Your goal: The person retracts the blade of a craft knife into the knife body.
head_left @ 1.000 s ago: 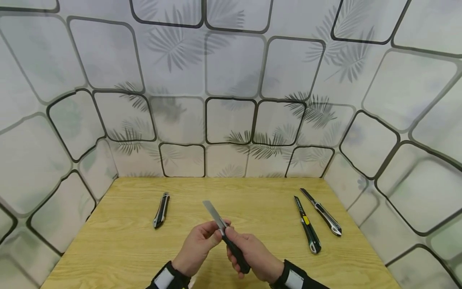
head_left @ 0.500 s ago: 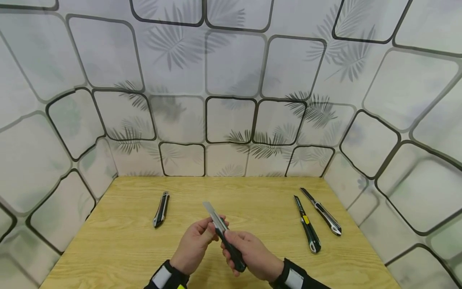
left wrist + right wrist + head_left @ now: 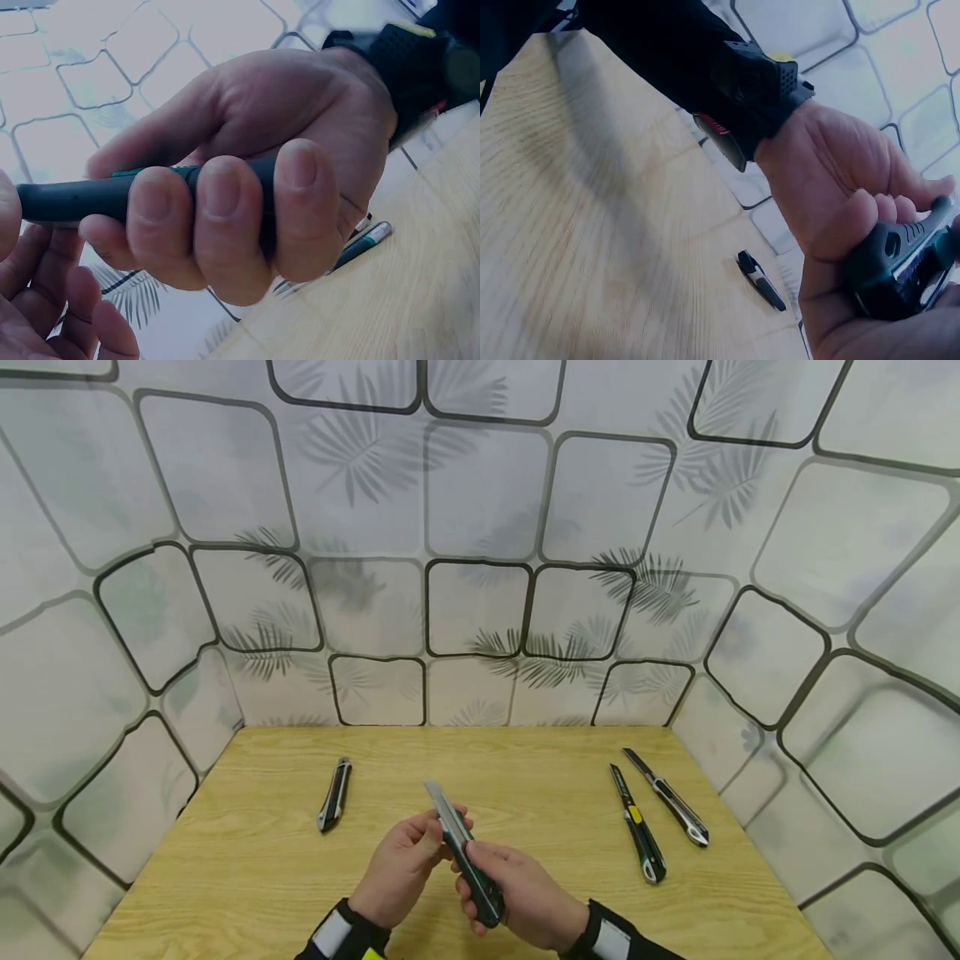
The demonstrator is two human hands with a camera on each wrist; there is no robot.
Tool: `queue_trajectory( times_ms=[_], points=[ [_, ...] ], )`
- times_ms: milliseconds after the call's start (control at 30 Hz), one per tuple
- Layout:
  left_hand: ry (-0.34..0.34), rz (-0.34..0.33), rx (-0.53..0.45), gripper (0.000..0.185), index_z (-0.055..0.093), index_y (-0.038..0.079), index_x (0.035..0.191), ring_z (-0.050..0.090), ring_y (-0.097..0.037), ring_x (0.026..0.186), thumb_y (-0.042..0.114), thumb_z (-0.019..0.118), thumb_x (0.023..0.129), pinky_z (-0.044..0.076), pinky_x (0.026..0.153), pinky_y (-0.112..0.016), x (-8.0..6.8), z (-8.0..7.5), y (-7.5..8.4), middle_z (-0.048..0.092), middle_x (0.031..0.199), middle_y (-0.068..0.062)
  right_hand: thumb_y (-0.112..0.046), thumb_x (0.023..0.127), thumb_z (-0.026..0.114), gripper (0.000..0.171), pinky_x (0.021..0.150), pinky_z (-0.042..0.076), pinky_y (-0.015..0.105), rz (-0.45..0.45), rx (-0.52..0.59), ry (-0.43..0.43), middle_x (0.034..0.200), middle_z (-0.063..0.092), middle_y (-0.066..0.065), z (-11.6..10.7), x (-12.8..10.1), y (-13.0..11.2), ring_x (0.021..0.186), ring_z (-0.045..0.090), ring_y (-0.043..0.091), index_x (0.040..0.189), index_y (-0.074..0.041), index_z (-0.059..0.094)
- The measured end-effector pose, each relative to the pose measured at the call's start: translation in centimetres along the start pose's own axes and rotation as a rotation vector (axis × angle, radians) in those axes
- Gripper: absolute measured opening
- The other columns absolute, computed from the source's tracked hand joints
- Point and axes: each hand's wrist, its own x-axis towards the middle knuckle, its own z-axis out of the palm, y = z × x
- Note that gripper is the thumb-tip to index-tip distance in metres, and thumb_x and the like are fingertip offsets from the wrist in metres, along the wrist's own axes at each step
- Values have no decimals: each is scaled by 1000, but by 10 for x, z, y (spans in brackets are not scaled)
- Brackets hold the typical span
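My right hand (image 3: pixel 525 893) grips the dark handle of a utility knife (image 3: pixel 472 877), its thumb lying on top. From the handle's far end a grey blade (image 3: pixel 435 792) sticks out, pointing up and left. My left hand (image 3: pixel 397 868) pinches the knife near the front of the handle, thumb on the near side and fingers partly hidden behind. In the left wrist view, the right hand (image 3: pixel 255 180) has its fingers curled round the handle (image 3: pixel 82 199), which shows a green strip. The handle's butt end (image 3: pixel 889 274) faces the camera in the right wrist view.
On the wooden table (image 3: pixel 262 893), a black-and-silver utility knife (image 3: pixel 334 795) lies at the left. Two more lie at the right: a dark green one with a yellow slider (image 3: pixel 638 825) and a silver-and-black one (image 3: pixel 667 797). Patterned walls (image 3: pixel 480 610) enclose the back and sides.
The knife has rolled slightly in my hands, and its butt end has swung a little to the left. Both hands have shifted slightly left, still on the knife.
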Motion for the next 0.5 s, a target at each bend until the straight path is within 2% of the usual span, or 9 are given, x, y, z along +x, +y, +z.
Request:
queue_trajectory(
  times_ms=[133,267,367,500],
  points=[
    [8,-19,-11,43,73,20,135,64,-7,128,43,48,110,45,110,-37,0,0,-1,77,128,14,-40,116,46,32,74,59,21,0,-10,3,103,63,-5,2,-1,-1,85,63,6,128,-11,53],
    [24,-52,-27,53,67,11,145,62,-8,132,46,48,110,44,113,-34,-1,-1,2,75,133,11,-28,117,46,33,85,60,26,-32,12,-70,118,61,-1,1,-3,-1,100,61,9,142,-7,45],
    [10,-68,-42,58,62,9,149,61,-9,133,49,47,110,43,115,-32,-1,-2,3,74,135,10,-17,117,43,41,94,59,29,-54,44,-140,128,58,0,-1,-5,0,109,59,11,154,-1,35],
    [-29,-77,-68,56,62,11,149,61,-10,130,49,46,112,42,115,-34,-1,-4,2,75,132,11,-5,115,40,55,99,57,31,-82,78,-217,138,55,-1,-3,-6,3,115,58,10,164,4,17]
  ],
)
